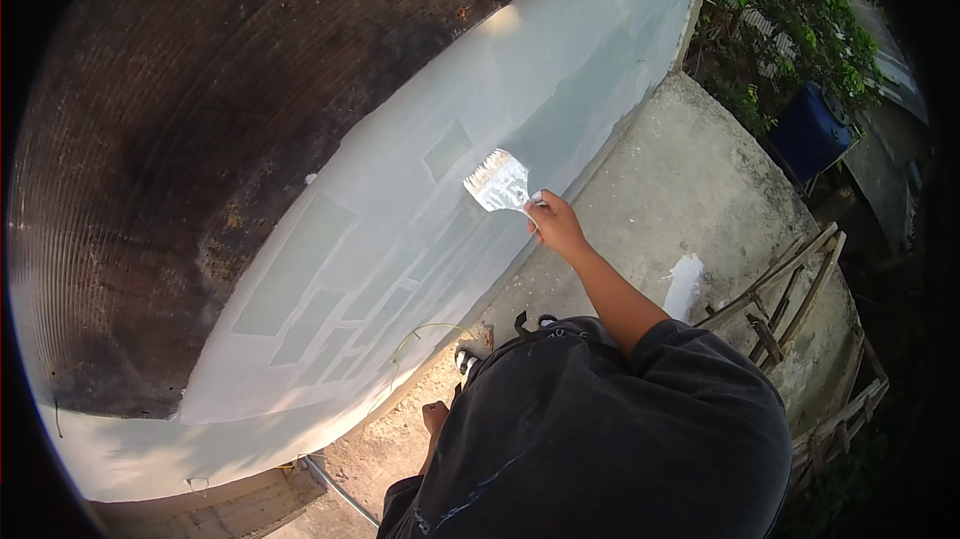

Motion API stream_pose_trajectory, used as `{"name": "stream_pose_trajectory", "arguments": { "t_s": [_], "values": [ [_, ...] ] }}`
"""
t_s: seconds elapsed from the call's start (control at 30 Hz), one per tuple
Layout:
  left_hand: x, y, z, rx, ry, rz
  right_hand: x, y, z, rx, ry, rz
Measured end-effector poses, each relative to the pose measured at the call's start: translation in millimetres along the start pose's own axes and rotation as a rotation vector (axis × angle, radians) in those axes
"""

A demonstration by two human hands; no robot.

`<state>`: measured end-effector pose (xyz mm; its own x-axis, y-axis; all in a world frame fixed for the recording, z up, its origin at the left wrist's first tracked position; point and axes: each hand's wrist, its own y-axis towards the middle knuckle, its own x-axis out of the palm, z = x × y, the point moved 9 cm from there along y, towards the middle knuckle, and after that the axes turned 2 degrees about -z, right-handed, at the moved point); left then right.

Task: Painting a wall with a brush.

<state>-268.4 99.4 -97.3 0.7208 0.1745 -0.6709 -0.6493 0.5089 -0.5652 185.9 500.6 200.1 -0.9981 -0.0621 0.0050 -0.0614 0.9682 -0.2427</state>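
Observation:
My right hand [555,223] is closed round the handle of a wide flat paintbrush [507,187]. White paint coats the brush, and its bristles look clumped into points. It is held up in front of a wall [560,99] that carries whitish paint with several pale grey-green patches showing between the strokes. Whether the bristles touch the wall, I cannot tell. My left hand [435,416] hangs low beside my body, fingers curled in, with nothing visible in it.
A dark ribbed roof sheet [200,139] overhangs the wall. On the concrete ledge [640,209] lies a white paint streak [684,286]. A wooden frame [780,304] stands at its right edge. Beyond are a blue tank [812,131] and foliage. A thin yellow-green wire [402,347] hangs by the wall.

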Motion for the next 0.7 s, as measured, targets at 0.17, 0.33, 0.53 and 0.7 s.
{"name": "stream_pose_trajectory", "arguments": {
  "t_s": [0.17,0.33,0.53,0.7],
  "values": [
    [-4.0,-26.4,25.5,-0.016,0.080,0.073,0.6,6.4,11.9,-0.029,-0.092,0.015],
    [-5.8,-24.6,48.5,0.001,0.112,0.099,-12.0,6.8,37.0,-0.056,-0.055,0.024],
    [1.7,-16.7,34.5,0.049,0.138,0.131,0.7,11.5,14.0,-0.043,-0.008,-0.001],
    [-1.8,-12.9,56.3,0.039,0.149,0.113,-9.4,15.5,51.0,-0.018,-0.110,0.039]
  ]
}}
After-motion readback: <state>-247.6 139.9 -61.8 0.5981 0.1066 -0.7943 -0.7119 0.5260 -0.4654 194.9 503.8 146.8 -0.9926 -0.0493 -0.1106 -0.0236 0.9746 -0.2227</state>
